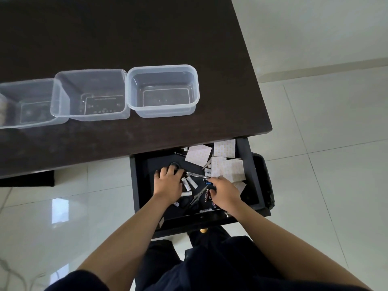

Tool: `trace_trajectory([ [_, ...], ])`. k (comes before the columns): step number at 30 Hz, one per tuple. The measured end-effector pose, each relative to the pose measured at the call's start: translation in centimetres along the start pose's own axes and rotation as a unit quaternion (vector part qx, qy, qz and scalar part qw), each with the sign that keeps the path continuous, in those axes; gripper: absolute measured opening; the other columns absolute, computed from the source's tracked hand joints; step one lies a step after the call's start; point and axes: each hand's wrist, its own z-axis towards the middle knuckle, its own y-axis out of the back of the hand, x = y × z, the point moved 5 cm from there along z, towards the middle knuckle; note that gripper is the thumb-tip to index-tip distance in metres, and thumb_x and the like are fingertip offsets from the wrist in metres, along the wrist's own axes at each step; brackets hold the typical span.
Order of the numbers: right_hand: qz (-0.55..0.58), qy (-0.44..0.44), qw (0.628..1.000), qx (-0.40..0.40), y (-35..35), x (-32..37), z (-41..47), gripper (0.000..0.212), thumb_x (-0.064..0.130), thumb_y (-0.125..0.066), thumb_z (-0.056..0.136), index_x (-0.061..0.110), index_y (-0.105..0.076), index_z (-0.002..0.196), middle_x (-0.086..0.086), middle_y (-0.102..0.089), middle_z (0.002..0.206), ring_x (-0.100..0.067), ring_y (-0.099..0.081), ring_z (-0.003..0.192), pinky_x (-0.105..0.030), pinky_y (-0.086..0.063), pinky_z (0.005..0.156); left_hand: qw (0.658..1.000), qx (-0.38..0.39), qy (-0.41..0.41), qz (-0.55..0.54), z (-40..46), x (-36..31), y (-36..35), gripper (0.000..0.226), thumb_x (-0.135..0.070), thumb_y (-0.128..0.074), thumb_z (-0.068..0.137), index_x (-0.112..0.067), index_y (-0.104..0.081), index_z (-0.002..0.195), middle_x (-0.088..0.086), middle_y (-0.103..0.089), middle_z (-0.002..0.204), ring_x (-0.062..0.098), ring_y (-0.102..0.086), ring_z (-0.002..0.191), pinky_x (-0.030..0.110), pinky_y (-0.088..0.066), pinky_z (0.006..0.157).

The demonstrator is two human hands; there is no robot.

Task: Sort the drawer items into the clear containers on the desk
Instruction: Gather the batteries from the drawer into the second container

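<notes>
Left hand: your left hand lies palm down in the drawer, fingers spread and only lightly bent. The fingertips rest on a dark loop-shaped thing at the drawer's far left; whether they grip it, you cannot tell.
Right hand: your right hand is curled, thumb and forefinger pinching a small blue item near the drawer's middle. What the item is cannot be made out.
Drawer: it stands pulled out under the worktop edge, just ahead of your legs.
Batteries: several white batteries lie loose between your two hands; a dark red one lies just beside your right thumb.
Scissors: one pair of scissors lies slanted between your wrists, blades pointing toward your right hand. A silver pair lies just beyond the white batteries.
Paper: pale patterned sheets overlap in the drawer's far right corner, one touching your right hand's knuckles.
Containers: three clear containers stand in a row on the worktop, rims touching or overlapping, well apart from the drawer. A fourth shows only at the left edge.
</notes>
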Motion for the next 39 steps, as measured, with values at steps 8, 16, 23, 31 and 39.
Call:
trace_trajectory([
  [8,0.000,-0.004,1.000,-0.012,-0.1,0.1,0.1,0.040,0.021,-0.050,0.092,0.023,-0.052,0.131,-0.002,-0.055,0.115,-0.019,-0.059,0.100,-0.031,-0.049,0.073,0.994,-0.030,0.105,-0.004,-2.0,3.5,-0.4,0.046,-0.031,-0.046,0.092,-0.016,-0.036,0.134,0.012,-0.036,0.137,0.031,-0.037,0.124,0.042,-0.034,0.103],
  [16,0.018,0.040,0.990,-0.130,2.6,1.9,1.4,0.021,0.020,-0.050,0.092,0.016,-0.065,0.107,-0.003,-0.059,0.097,-0.022,-0.060,0.086,-0.028,-0.046,0.063,0.994,-0.010,0.099,-0.039,-1.8,1.8,-0.7,0.062,-0.037,-0.048,0.090,-0.015,-0.025,0.143,0.014,-0.010,0.154,0.034,-0.021,0.138,0.048,-0.021,0.114],
  [23,-0.083,0.054,0.990,-0.099,2.5,2.5,4.8,0.028,0.016,-0.052,0.092,0.024,-0.067,0.115,-0.006,-0.055,0.111,-0.028,-0.049,0.110,-0.039,-0.036,0.091,0.986,-0.014,0.119,-0.118,-2.8,2.6,-1.9,0.068,-0.033,-0.048,0.092,-0.014,-0.016,0.148,0.012,0.002,0.159,0.033,-0.007,0.146,0.046,-0.018,0.118],
  [31,-0.103,0.068,0.985,-0.120,2.5,2.7,4.9,0.022,0.006,-0.057,0.087,0.023,-0.066,0.097,-0.004,-0.055,0.098,-0.029,-0.052,0.096,-0.039,-0.035,0.085,0.969,-0.006,0.133,-0.210,-4.0,4.0,-2.4,0.070,-0.030,-0.049,0.093,-0.011,-0.012,0.150,0.007,0.007,0.160,0.024,0.005,0.148,0.038,-0.029,0.113],
  [39,-0.046,0.093,0.970,-0.218,2.7,3.3,3.4,0.026,-0.005,-0.054,0.082,0.017,-0.061,0.093,-0.002,-0.061,0.084,-0.027,-0.057,0.077,-0.037,-0.034,0.073,0.955,-0.013,0.137,-0.263,-4.2,4.3,-2.2,0.070,-0.030,-0.051,0.093,-0.009,-0.016,0.149,0.006,-0.001,0.160,0.022,0.000,0.148,0.038,-0.026,0.115],
])
